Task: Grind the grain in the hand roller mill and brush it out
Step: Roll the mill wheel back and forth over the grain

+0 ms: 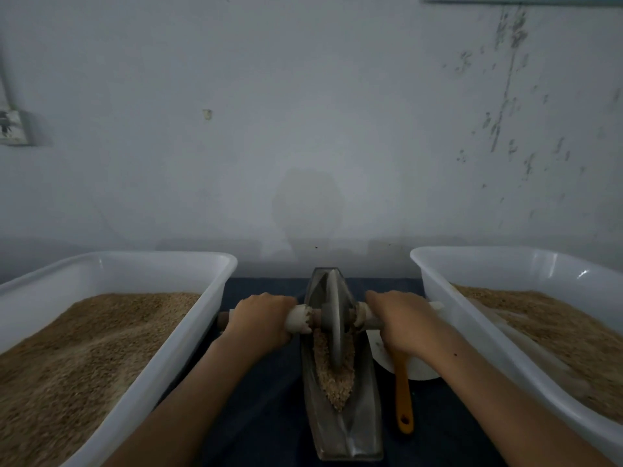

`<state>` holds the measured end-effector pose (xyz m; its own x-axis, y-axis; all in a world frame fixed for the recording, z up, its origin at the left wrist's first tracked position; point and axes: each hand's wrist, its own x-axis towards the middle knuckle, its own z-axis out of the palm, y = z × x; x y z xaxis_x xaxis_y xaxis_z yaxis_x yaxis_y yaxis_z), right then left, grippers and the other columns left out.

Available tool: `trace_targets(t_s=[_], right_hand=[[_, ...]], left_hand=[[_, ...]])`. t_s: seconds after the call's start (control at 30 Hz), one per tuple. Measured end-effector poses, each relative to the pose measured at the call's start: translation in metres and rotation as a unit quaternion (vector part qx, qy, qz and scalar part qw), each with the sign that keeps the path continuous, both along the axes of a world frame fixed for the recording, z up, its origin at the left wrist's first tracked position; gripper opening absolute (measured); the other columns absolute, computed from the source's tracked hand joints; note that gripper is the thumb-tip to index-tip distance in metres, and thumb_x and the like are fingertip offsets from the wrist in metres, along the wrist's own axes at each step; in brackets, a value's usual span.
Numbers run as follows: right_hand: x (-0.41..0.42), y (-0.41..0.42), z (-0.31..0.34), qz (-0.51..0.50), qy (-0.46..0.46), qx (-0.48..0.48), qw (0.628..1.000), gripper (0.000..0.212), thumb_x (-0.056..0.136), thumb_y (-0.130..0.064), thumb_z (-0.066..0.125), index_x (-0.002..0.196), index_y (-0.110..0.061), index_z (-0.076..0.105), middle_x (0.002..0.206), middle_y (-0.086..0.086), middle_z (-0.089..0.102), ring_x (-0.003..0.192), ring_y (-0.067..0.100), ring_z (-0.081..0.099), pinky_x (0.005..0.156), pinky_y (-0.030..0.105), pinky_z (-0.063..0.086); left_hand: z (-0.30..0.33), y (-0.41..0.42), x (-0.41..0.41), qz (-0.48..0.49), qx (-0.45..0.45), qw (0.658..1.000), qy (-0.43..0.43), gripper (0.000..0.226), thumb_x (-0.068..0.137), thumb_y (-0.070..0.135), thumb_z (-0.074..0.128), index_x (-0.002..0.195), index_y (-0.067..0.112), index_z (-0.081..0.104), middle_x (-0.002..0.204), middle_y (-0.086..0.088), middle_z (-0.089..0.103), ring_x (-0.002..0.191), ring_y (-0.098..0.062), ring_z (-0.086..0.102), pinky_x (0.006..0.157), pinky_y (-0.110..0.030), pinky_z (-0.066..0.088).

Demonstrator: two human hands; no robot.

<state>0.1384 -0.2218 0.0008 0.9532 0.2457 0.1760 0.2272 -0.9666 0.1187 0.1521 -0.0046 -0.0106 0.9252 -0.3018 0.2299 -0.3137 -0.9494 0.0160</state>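
Observation:
A narrow boat-shaped metal trough point(362, 429) lies lengthwise on the dark cloth in front of me. A grey grinding wheel point(333, 318) stands upright in it on a horizontal axle. My left hand point(259, 318) grips the axle's left handle, and my right hand point(397, 320) grips the right handle. Crushed grain point(338, 382) fills the trough's groove on the near side of the wheel. A brush with an orange handle point(403, 396) lies just right of the trough, its head hidden under my right wrist.
A white plastic tub point(188, 335) of grain stands at the left, a second white tub point(448, 311) of grain at the right. A white bowl point(421, 370) sits under the brush. A pale wall rises close behind the table.

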Motion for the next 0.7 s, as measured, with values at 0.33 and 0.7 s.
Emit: trace_targets(t_s=[0.33, 0.7], right_hand=[[-0.01, 0.006, 0.009, -0.018, 0.043, -0.012, 0.999, 0.016, 0.088, -0.004, 0.051, 0.097, -0.017, 0.051, 0.107, 0.005, 0.059, 0.098, 0.023, 0.058, 0.075, 0.028, 0.037], [0.006, -0.003, -0.011, 0.032, -0.075, 0.012, 0.997, 0.027, 0.085, -0.006, 0.052, 0.105, -0.02, 0.042, 0.111, 0.001, 0.055, 0.104, 0.023, 0.052, 0.076, 0.032, 0.029]], left_hand=[[0.004, -0.003, 0.0, 0.028, 0.049, 0.996, 0.073, 0.034, 0.082, 0.023, 0.067, 0.115, 0.018, 0.059, 0.112, -0.004, 0.063, 0.102, -0.021, 0.06, 0.088, -0.033, 0.048], [-0.001, 0.003, 0.001, -0.01, 0.017, 0.999, -0.026, 0.032, 0.087, 0.033, 0.061, 0.116, 0.023, 0.052, 0.117, 0.002, 0.057, 0.107, -0.016, 0.055, 0.088, -0.03, 0.044]])
